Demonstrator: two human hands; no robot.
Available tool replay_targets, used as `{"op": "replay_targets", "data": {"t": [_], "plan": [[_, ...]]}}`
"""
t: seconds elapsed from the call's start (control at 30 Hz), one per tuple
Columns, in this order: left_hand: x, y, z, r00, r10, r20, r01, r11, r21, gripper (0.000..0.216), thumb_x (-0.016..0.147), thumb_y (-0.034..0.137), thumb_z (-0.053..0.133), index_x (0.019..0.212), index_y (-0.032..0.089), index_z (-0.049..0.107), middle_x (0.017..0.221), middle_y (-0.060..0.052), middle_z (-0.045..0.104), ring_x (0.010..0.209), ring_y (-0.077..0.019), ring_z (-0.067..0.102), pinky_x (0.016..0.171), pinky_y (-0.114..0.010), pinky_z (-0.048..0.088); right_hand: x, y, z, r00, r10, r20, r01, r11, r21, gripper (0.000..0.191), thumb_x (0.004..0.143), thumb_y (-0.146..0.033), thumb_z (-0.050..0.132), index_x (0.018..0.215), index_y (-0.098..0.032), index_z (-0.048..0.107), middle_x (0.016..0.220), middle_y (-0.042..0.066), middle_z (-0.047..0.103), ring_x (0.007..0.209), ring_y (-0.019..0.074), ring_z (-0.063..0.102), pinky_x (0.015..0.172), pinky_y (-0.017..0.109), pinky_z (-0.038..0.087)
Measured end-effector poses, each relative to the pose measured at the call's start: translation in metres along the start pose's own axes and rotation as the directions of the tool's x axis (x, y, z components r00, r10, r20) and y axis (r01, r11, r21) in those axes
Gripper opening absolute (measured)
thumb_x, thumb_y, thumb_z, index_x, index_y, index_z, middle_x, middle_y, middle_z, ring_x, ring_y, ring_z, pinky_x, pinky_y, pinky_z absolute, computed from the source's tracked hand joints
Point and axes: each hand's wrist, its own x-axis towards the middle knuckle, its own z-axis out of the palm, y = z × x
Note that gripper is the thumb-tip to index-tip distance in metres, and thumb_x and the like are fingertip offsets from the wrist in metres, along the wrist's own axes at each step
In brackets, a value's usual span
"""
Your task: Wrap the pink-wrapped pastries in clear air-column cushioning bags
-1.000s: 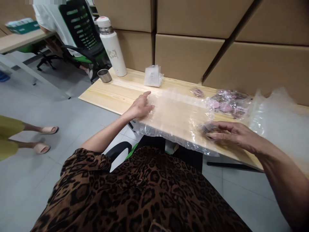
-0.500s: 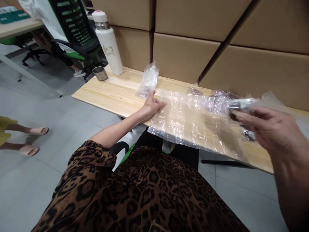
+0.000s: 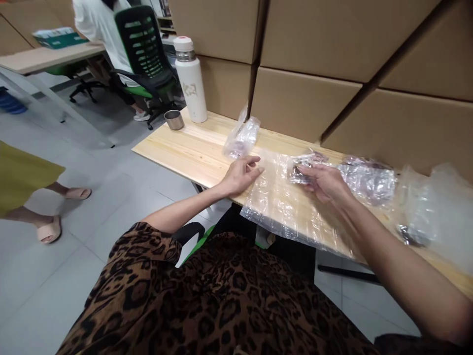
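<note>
Now the right hand (image 3: 323, 181), arm stretched forward, pinches a small packet (image 3: 301, 170) above the plastic sheet (image 3: 281, 207); left hand (image 3: 242, 172) rests there, fingers curled loosely, holding nothing.

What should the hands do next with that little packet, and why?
Probably lower the small packet onto the clear plastic sheet. The right hand holds it just above the sheet, in a closed grip, while the left hand rests on the sheet's near edge on the wooden table, seemingly pinning it flat.
</note>
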Motion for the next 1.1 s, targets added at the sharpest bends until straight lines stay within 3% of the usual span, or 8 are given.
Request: {"op": "replay_targets", "data": {"t": [0.1, 0.23, 0.4, 0.53, 0.67, 0.8, 0.97, 1.1], "plan": [[0.004, -0.007, -0.025, 0.935, 0.220, -0.279, -0.123, 0.937, 0.328, 0.054, 0.104, 0.045, 0.057, 0.152, 0.020, 0.057, 0.159, -0.017, 0.052, 0.149, -0.0320, 0.048, 0.123, -0.051, 0.042, -0.005, 0.002, -0.006, 0.999, 0.038, -0.032, -0.037, 0.999, 0.021, 0.013, 0.082, -0.007, 0.085, 0.083, -0.013, 0.074, 0.091, 0.008, 0.075, 0.065, 0.0089, 0.062, 0.040, 0.016, 0.036], [0.027, -0.029, -0.056, 0.899, 0.187, -0.396, -0.019, 0.920, 0.391, 0.083, 0.099, 0.049, 0.063, 0.170, 0.025, 0.028, 0.179, -0.017, 0.030, 0.165, -0.0359, 0.027, 0.130, -0.056, 0.030, -0.008, 0.005, -0.009, 0.999, 0.021, -0.030, -0.018, 0.996, 0.086, 0.019, 0.076, -0.006, 0.088, 0.076, -0.014, 0.071, 0.082, 0.006, 0.072, 0.058, 0.0071, 0.053, 0.037, 0.016, 0.030], [0.041, -0.044, -0.059, 0.979, 0.103, -0.176, -0.058, 0.968, 0.242, 0.099, 0.098, 0.047, 0.063, 0.174, 0.018, 0.007, 0.163, -0.024, 0.053, 0.142, -0.0314, 0.058, 0.117, -0.049, 0.045, -0.006, 0.009, -0.010, 1.000, -0.030, 0.009, 0.029, 0.995, 0.095, 0.018, 0.070, -0.009, 0.090, 0.077, -0.014, 0.075, 0.081, 0.007, 0.072, 0.060, 0.0086, 0.054, 0.038, 0.018, 0.029], [0.033, -0.032, -0.056, 0.982, 0.187, 0.034, -0.182, 0.878, 0.443, 0.067, 0.098, 0.053, 0.060, 0.157, 0.020, 0.054, 0.152, -0.017, 0.064, 0.142, -0.0360, 0.054, 0.122, -0.056, 0.038, -0.005, 0.010, -0.011, 0.999, -0.035, 0.015, 0.034, 0.996, 0.083, 0.020, 0.066, -0.011, 0.092, 0.076, -0.014, 0.074, 0.078, 0.006, 0.070, 0.059, 0.0085, 0.051, 0.038, 0.018, 0.028], [0.043, -0.021, -0.067, 0.943, 0.258, 0.211, -0.333, 0.750, 0.571, 0.055, 0.097, 0.063, 0.059, 0.127, 0.020, 0.074, 0.163, -0.017, 0.054, 0.153, -0.0408, 0.043, 0.128, -0.060, 0.027, -0.002, 0.012, -0.011, 0.998, -0.052, 0.020, 0.051, 0.997, 0.058, 0.021, 0.066, -0.012, 0.092, 0.074, -0.015, 0.073, 0.078, 0.005, 0.069, 0.057, 0.0075, 0.049, 0.038, 0.018, 0.027], [0.071, -0.019, -0.085, 0.868, 0.150, 0.473, -0.413, 0.746, 0.523, 0.080, 0.078, 0.055, 0.076, 0.148, 0.019, 0.058, 0.160, -0.019, 0.057, 0.146, -0.0378, 0.053, 0.124, -0.049, 0.037, 0.000, 0.016, -0.014, 0.996, -0.078, 0.050, 0.075, 0.996, 0.045, 0.022, 0.066, -0.014, 0.094, 0.073, -0.016, 0.073, 0.077, 0.006, 0.070, 0.057, 0.0083, 0.048, 0.037, 0.018, 0.029], [0.098, -0.013, -0.090, 0.818, 0.109, 0.565, -0.461, 0.711, 0.530, 0.087, 0.056, 0.028, 0.073, 0.142, 0.015, 0.062, 0.148, -0.018, 0.064, 0.134, -0.0371, 0.059, 0.114, -0.041, 0.045, -0.002, 0.017, -0.014, 0.996, -0.082, 0.048, 0.079, 0.996, 0.048, 0.021, 0.066, -0.016, 0.095, 0.075, -0.015, 0.075, 0.082, 0.007, 0.072, 0.060, 0.0089, 0.051, 0.038, 0.018, 0.030], [0.108, -0.005, -0.083, 0.780, 0.062, 0.623, -0.529, 0.597, 0.602, 0.084, 0.058, 0.027, 0.068, 0.140, 0.012, 0.063, 0.140, -0.021, 0.068, 0.126, -0.0374, 0.062, 0.109, -0.041, 0.046, -0.004, 0.015, -0.011, 0.996, -0.079, 0.047, 0.076, 0.996, 0.053, 0.024, 0.066, -0.016, 0.095, 0.070, -0.016, 0.071, 0.078, 0.006, 0.068, 0.058, 0.0071, 0.048, 0.037, 0.016, 0.029]]}}
